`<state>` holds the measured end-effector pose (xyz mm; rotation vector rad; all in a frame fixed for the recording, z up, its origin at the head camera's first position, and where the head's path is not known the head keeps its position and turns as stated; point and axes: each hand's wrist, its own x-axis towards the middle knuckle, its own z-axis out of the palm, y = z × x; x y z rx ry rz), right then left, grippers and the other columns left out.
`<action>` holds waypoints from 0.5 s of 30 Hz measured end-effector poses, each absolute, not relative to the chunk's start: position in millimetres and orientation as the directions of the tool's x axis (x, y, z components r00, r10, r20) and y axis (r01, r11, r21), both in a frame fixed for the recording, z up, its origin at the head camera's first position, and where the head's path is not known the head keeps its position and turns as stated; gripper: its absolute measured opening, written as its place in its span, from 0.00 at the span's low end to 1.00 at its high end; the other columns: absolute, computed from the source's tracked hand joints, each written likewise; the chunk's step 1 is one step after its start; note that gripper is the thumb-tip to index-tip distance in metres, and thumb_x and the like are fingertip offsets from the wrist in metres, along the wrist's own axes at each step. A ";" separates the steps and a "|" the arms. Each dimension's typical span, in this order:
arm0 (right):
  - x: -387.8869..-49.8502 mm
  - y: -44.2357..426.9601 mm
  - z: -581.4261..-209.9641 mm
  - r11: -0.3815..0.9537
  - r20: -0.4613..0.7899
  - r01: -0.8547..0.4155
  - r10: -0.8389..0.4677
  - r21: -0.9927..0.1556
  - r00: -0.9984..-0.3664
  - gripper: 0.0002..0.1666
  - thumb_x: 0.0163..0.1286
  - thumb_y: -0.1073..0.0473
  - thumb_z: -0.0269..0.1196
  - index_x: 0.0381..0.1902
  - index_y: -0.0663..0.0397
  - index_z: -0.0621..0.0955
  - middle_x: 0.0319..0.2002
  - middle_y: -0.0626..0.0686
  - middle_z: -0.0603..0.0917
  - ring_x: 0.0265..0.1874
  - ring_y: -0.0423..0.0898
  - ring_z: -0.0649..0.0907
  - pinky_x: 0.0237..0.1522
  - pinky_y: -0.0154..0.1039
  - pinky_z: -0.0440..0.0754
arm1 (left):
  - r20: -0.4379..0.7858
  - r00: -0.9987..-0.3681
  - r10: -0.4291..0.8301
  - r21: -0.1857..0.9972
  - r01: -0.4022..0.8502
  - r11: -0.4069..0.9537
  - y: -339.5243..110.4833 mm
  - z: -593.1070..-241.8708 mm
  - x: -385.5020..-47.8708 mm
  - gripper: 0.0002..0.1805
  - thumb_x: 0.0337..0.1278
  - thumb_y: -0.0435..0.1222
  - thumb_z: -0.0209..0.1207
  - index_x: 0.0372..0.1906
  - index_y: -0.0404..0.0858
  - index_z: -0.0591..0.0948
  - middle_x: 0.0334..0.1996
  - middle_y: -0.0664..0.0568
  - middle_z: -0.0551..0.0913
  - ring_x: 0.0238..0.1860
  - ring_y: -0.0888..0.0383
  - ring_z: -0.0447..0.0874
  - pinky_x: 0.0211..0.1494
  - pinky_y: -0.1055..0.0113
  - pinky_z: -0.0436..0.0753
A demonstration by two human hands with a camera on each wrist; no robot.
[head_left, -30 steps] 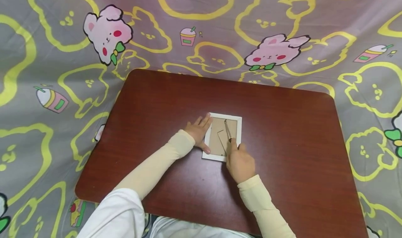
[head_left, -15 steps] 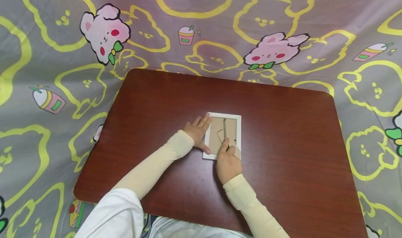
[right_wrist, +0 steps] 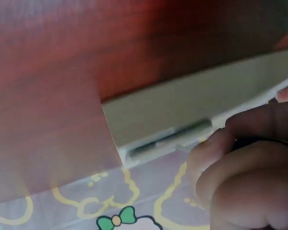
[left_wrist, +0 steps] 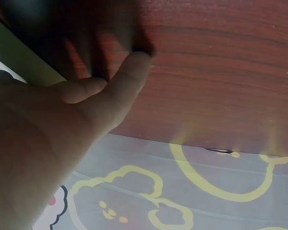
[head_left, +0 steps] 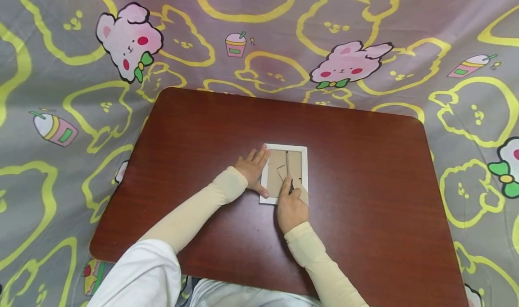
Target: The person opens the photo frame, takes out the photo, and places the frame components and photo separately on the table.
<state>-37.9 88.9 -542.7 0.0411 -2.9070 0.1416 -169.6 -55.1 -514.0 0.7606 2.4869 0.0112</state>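
Note:
A white frame [head_left: 305,163] with a tan backing board [head_left: 277,158] lies on the table. My left hand [head_left: 251,169] rests with spread fingers along its left edge, thumb near the lower left corner. My right hand [head_left: 293,208] grips a thin tool [head_left: 288,162] with a dark handle, its tip toward the frame's top edge. A thin bent metal piece [head_left: 279,172] shows on the board, left of the tool. In the right wrist view, curled fingers [right_wrist: 249,177] are beside the frame's pale side [right_wrist: 158,105]; the tool is mostly hidden.
The reddish-brown table [head_left: 365,185] has rounded corners. Patterned cloth [head_left: 275,37] with cartoon animals and cups hangs behind and at both sides of it. The person's white clothing [head_left: 243,293] shows at the near edge.
My right hand has moved left and slightly down over the frame, and the tool has turned closer to the frame's long sides. My left hand keeps its place on the frame.

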 end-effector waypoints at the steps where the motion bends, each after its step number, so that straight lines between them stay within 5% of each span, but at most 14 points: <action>1: -39.0 89.3 -540.1 0.994 0.225 -0.033 -0.008 -0.104 -0.974 0.37 0.62 0.69 0.63 0.69 0.72 0.70 0.22 0.65 0.76 0.06 0.49 0.75 0.06 0.42 0.73 | -0.490 -0.698 0.522 0.158 0.518 0.841 -55.3 -514.1 -169.5 0.83 0.28 0.71 0.71 0.81 0.38 0.33 0.80 0.44 0.26 0.79 0.39 0.39 0.70 0.33 0.59; 15: -63.5 95.4 -493.9 0.997 0.092 -0.037 -0.030 -0.065 -0.995 0.32 0.64 0.65 0.64 0.65 0.74 0.74 0.21 0.66 0.78 0.12 0.55 0.80 0.12 0.49 0.79 | -0.484 -0.709 0.513 0.184 0.491 0.852 -53.7 -515.1 -168.7 0.83 0.27 0.70 0.72 0.81 0.39 0.33 0.80 0.45 0.25 0.79 0.39 0.39 0.69 0.33 0.60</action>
